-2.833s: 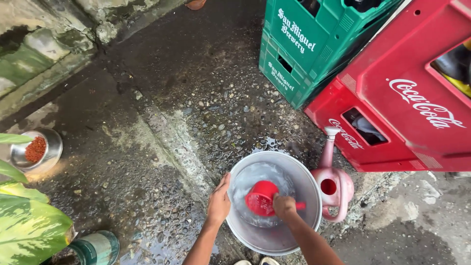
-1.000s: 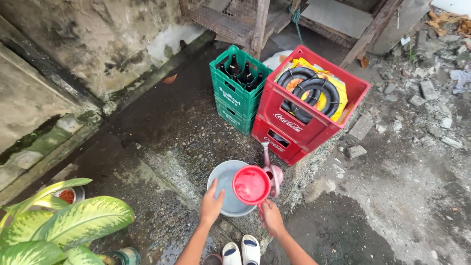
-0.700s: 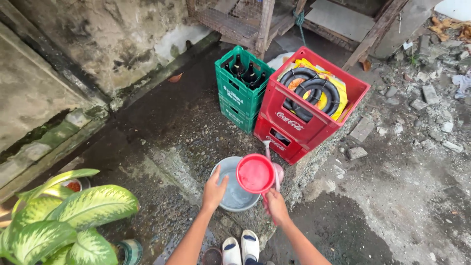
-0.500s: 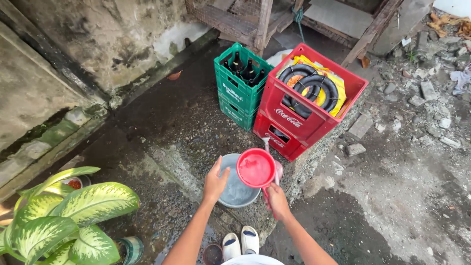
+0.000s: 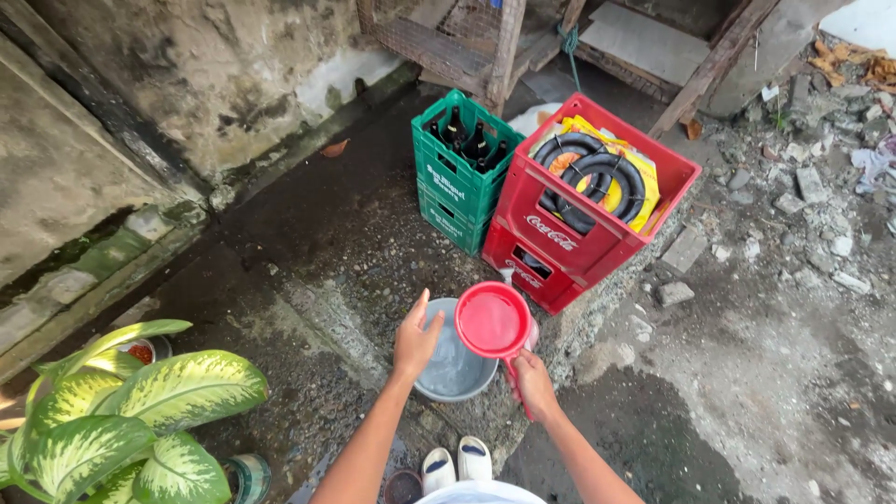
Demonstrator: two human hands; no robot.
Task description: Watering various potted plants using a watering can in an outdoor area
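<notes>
Your hands at a basin of water on wet concrete ground, red dipper lifted above it

Your right hand point(image 5: 534, 381) has its grip clamped on the handle of the red plastic dipper point(image 5: 492, 322), round and smooth, held above the grey metal basin point(image 5: 453, 369); your left hand point(image 5: 416, 341) rests fingers apart on the basin's near-left rim. Basin holds water, dipper looks raised out of it, so scooping seems under way, unclear how much is left. Basin sits on the rough damp ground just beside the stacked red crates point(image 5: 583, 233), green bottle crate point(image 5: 462, 168) behind; leafy plant point(image 5: 112, 411) at the ground's near-left corner
</notes>
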